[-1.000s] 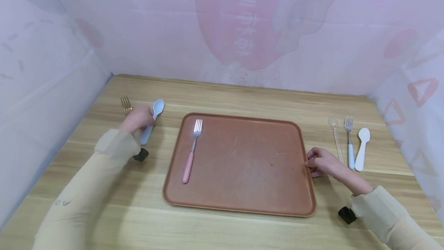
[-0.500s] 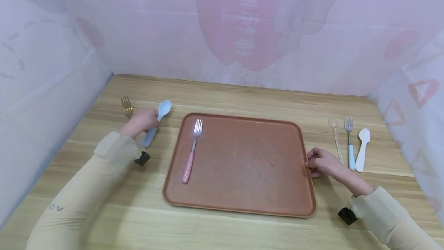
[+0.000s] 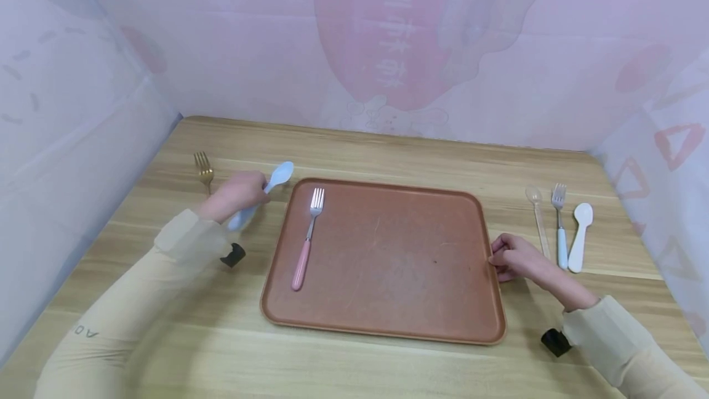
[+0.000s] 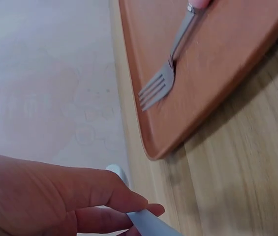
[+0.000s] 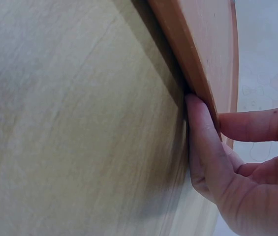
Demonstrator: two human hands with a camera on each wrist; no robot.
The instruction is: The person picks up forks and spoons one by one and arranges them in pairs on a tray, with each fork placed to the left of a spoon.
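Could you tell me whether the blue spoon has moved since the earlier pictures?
Yes. The left hand has carried the blue spoon rightward, away from the gold fork and toward the tray.

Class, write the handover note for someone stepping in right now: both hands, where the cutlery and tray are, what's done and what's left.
Left hand grips the blue spoon, lifted beside the tray's left edge.
Right hand holds the tray by its right rim.
Done: pink-handled fork lies on the tray.
Left, probably: the blue spoon is not yet on the tray; gold fork lies far left; clear spoon, blue-handled fork and white spoon lie at the right.
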